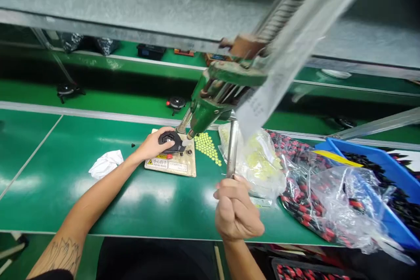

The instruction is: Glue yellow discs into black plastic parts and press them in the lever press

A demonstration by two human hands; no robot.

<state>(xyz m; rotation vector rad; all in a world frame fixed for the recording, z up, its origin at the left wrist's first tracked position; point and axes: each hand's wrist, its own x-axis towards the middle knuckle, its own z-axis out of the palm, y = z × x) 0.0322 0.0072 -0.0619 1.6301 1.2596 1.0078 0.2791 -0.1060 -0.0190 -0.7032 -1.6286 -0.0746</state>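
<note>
My left hand (156, 143) grips a round black part (169, 141) with a red tab, on the cream base plate (187, 169) of a green hand press (210, 96). The tip of the press is close to the right edge of the black part. Around the lower end of the metal press lever (232, 148), my right hand (236, 208) is closed in a fist. Yellow-green round pieces (206, 148) lie in rows just right of the base plate.
White crumpled cloth (106, 162) lies at left. To the right are a clear bag of yellow pieces (259, 162), a bag of red and black parts (305, 201) and a blue bin (383, 162). Black parts (177, 103) sit on the green strip behind.
</note>
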